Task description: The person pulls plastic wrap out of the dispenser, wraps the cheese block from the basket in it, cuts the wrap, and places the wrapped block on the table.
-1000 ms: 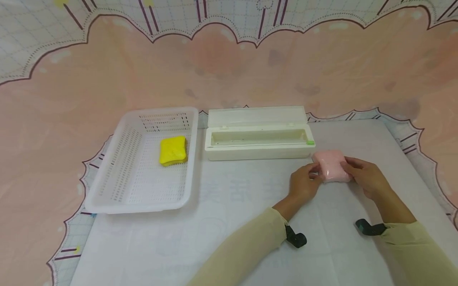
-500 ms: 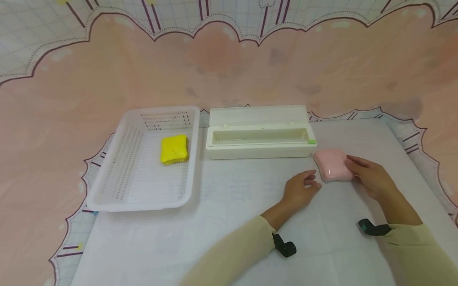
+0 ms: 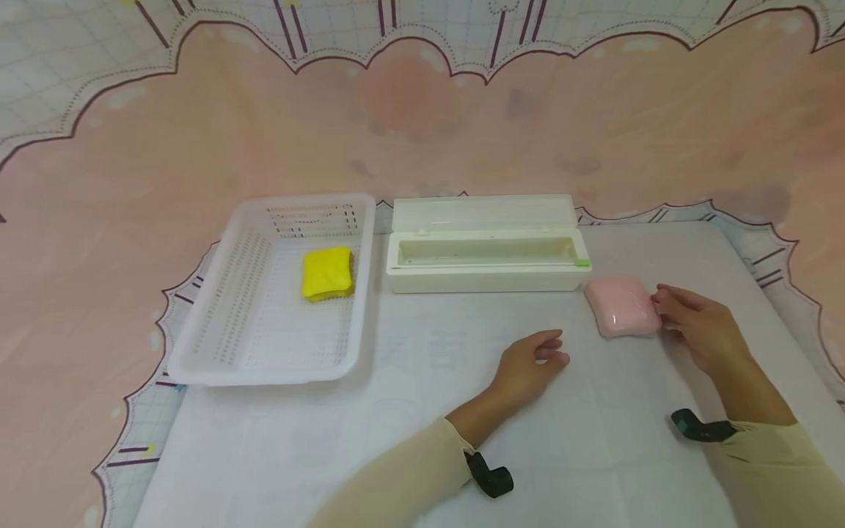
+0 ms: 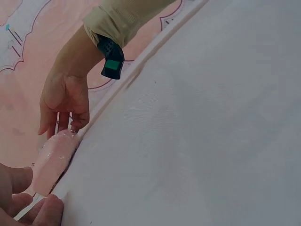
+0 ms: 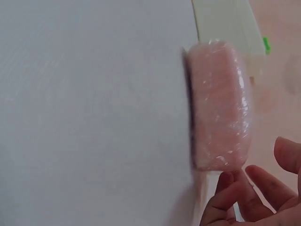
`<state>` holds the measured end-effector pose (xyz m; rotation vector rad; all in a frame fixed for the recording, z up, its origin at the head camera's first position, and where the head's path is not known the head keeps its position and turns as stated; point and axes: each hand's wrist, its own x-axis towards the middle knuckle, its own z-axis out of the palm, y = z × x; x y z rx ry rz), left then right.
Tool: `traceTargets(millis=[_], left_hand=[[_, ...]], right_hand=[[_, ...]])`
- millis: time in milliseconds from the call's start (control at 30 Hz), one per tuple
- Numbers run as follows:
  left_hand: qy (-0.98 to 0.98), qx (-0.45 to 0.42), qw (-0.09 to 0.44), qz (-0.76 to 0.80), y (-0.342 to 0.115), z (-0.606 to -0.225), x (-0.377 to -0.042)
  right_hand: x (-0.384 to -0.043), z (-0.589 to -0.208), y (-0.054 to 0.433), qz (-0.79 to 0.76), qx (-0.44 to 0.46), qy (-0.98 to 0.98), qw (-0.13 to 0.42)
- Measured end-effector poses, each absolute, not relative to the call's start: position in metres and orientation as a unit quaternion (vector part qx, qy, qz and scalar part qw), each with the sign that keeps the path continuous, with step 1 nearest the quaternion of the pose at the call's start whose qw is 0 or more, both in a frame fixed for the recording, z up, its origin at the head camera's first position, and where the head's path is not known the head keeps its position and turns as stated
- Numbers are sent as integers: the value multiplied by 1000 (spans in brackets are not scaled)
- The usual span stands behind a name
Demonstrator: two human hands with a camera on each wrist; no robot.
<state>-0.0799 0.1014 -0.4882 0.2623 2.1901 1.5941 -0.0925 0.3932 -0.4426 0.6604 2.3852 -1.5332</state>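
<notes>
Head view: apparently done placing pink packet (image 3: 623, 308) on white tabletop (image 3: 277, 440) beside white box (image 3: 488, 281); with left hand (image 3: 528, 369) relaxed, empty, right hand (image 3: 708, 336) loosely spread at packet's edge, not visibly pinching; likely only needing withdrawal.

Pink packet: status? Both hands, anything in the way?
Left hand apart from pink packet. Right hand at its right edge, contact unclear. Packet lying on white sheet. Nothing between hands and packet; open white box close by.

Yellow block (image 3: 327, 274) inside white basket (image 3: 271, 372); lid-up white box (image 3: 488, 281) beside it
</notes>
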Motion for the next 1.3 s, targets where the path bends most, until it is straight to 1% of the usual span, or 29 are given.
traceTargets(millis=[133,200,267,367,500,567,600,667,767,867,967,1100,1200,1300], left_hand=[[780,92,214,581,83,-487,-79],[784,98,207,577,71,-484,-81],[799,116,184,561,56,-479,-84],[826,155,124,527,34,-468,-94],[856,184,48,480,11,-441,-115],[870,185,29,456,3,-421,-127],[879,184,24,440,0,-410,-133],[898,183,21,400,-6,-386,-146],[926,186,52,323,-18,-355,-170],[942,204,110,241,-30,-337,-198],[937,241,182,176,-43,-333,-223],[913,289,259,128,-60,-343,-248],[904,304,281,108,-68,-349,-258],[904,311,278,96,-68,-351,-259]], right_hand=[[-94,-430,382,-475,215,850,78],[-96,-421,371,-437,206,874,57],[-99,-413,360,-405,192,893,35],[-106,-402,342,-362,160,918,-2],[-120,-389,316,-342,111,933,-6],[-128,-383,304,-344,79,936,3],[-132,-380,298,-346,67,936,13],[-141,-376,287,-350,29,936,13],[-155,-374,273,-336,-28,941,21],[-172,-376,265,-299,-79,950,35],[-188,-379,263,-242,-115,961,64],[-205,-387,263,-179,-146,968,101],[-213,-391,264,-155,-161,968,115],[-217,-393,266,-151,-171,967,115]])
